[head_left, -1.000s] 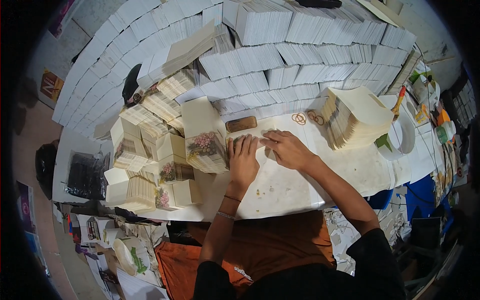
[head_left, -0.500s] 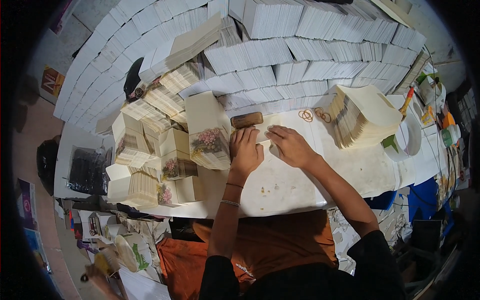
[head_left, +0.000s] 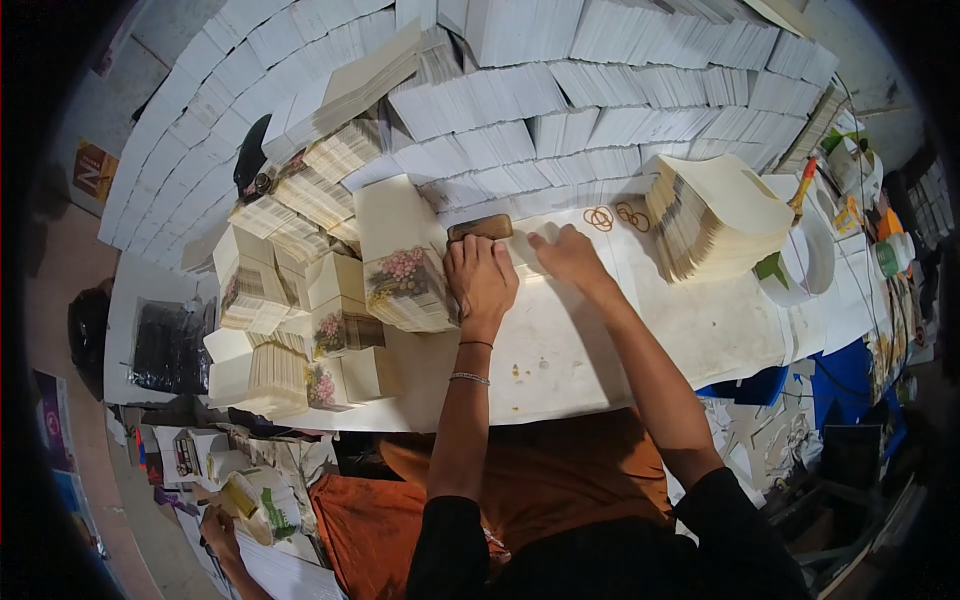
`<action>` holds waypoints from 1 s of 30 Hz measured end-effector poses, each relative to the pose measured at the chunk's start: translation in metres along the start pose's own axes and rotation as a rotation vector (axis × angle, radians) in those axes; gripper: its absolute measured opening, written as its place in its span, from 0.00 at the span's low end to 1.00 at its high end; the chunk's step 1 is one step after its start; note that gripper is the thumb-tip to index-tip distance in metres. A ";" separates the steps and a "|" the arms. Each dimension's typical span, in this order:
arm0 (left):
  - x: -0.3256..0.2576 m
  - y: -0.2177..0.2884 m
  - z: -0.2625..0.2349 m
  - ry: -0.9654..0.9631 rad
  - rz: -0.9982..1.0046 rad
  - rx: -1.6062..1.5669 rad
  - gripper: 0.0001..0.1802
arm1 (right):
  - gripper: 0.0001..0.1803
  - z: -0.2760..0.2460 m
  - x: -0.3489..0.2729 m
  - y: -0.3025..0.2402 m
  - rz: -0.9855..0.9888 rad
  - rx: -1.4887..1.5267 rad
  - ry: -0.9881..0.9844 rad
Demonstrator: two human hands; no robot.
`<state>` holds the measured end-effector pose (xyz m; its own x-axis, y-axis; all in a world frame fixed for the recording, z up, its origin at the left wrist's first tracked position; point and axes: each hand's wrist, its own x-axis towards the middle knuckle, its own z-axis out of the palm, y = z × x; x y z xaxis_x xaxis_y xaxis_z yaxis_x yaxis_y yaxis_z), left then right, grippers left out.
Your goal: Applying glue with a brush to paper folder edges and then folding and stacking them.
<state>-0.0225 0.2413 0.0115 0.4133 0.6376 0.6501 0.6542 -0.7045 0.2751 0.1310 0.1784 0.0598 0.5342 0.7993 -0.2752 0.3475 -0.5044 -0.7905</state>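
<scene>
Flat on the table, my left hand (head_left: 482, 278) lies with its fingers stretched out over the left end of a cream paper piece (head_left: 526, 262). My right hand (head_left: 574, 258) is at the right end of that piece, fingers curled in and tips partly hidden; what they hold, if anything, does not show. Just beyond my left fingertips lies a brown wooden block (head_left: 480, 228). Close against my left hand's outer side stands a tall stack of cream cards (head_left: 408, 275) printed with pink flowers.
More flower-printed bundles (head_left: 330, 310) crowd the left. Rows of white paper stacks (head_left: 520, 95) wall off the back. Rubber bands (head_left: 598, 219) lie near a curved cream paper stack (head_left: 715, 215) at right. A brush (head_left: 803, 185) rests by a white round container (head_left: 808, 265). Another person's hand (head_left: 220, 532) is at lower left.
My right hand has gone from lying flat to curled fingers, staying near the paper. My left hand still presses there. The other person's hand at lower left has moved up.
</scene>
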 end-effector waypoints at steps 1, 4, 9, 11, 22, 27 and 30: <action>-0.001 0.004 0.001 0.003 -0.004 0.000 0.09 | 0.41 -0.001 0.005 0.000 0.000 -0.125 -0.067; -0.001 0.008 0.003 -0.020 -0.041 -0.047 0.08 | 0.43 -0.005 0.013 -0.003 0.036 -0.050 -0.148; -0.001 0.010 0.005 -0.008 -0.047 -0.016 0.09 | 0.47 0.014 0.022 -0.005 0.072 -0.169 -0.112; -0.003 0.007 0.003 0.000 -0.046 -0.031 0.09 | 0.53 0.020 0.022 -0.009 0.141 -0.105 -0.127; -0.006 -0.006 0.007 0.058 -0.029 -0.081 0.11 | 0.46 0.007 0.013 0.006 0.086 0.325 -0.229; -0.011 0.007 -0.003 0.044 -0.045 -0.161 0.08 | 0.39 0.002 -0.004 0.026 0.035 0.460 -0.365; -0.022 0.026 -0.015 0.031 -0.032 -0.294 0.09 | 0.32 -0.008 -0.026 0.050 0.047 0.654 -0.319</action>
<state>-0.0239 0.2043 0.0147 0.3729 0.6543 0.6579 0.4529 -0.7472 0.4864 0.1408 0.1297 0.0321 0.2522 0.8883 -0.3839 -0.2549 -0.3217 -0.9119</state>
